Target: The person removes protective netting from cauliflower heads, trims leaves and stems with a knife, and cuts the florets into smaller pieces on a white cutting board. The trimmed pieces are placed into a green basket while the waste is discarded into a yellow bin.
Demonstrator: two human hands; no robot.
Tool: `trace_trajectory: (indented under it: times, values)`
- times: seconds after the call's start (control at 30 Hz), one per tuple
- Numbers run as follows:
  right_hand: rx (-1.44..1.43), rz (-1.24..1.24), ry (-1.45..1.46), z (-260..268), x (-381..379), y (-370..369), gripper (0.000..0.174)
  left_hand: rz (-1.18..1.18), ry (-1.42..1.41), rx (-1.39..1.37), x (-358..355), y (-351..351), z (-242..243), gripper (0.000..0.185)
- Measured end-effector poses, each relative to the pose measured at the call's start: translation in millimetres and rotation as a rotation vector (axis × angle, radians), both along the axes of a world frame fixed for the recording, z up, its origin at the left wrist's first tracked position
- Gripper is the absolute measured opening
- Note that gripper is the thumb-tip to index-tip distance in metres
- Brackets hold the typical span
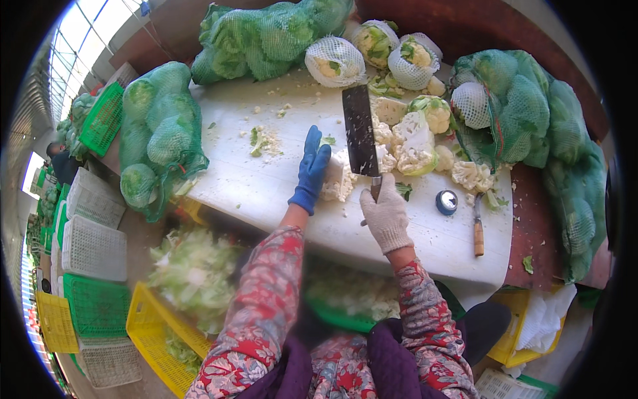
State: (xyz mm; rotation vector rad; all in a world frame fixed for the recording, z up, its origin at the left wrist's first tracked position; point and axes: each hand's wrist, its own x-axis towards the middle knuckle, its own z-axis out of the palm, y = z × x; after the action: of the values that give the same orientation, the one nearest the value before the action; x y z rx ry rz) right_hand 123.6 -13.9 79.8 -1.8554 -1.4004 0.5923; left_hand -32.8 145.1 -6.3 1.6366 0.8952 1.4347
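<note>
My right hand [387, 212], in a pale knit glove, grips the handle of a cleaver [361, 132]. Its wide dark blade is dotted with cauliflower crumbs and points away from me. My left hand [312, 172], in a blue glove, is held with the fingers extended beside a cut cauliflower piece [339, 177] on the white table [249, 184]; the palm side is hidden, so a grip cannot be told. Right of the blade lie a cut cauliflower [412, 144] and a whole one with leaves [432, 113]. Loose florets [471, 174] lie farther right.
A small knife with a wooden handle [478, 234] and a round blue-rimmed tin [446, 202] lie at the right. Green net sacks [162, 129] and foam-netted cauliflowers [335, 62] line the table's edges. A yellow crate [164, 339] and a leaf pile [194, 274] are below left.
</note>
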Motion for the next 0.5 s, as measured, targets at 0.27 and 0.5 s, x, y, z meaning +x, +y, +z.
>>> trace_trajectory:
  times: [0.27, 0.5]
  values:
    - [-0.218, 0.081, -0.103, -15.2, -13.5, 0.0, 0.034, 0.33, 0.431, 0.089, 1.6, -22.1, 21.5, 0.07]
    - [-0.103, 0.047, -0.123, -29.0, -31.7, -8.0, 0.035, 0.304, 0.448, -0.221, 12.6, -65.2, 31.6, 0.069]
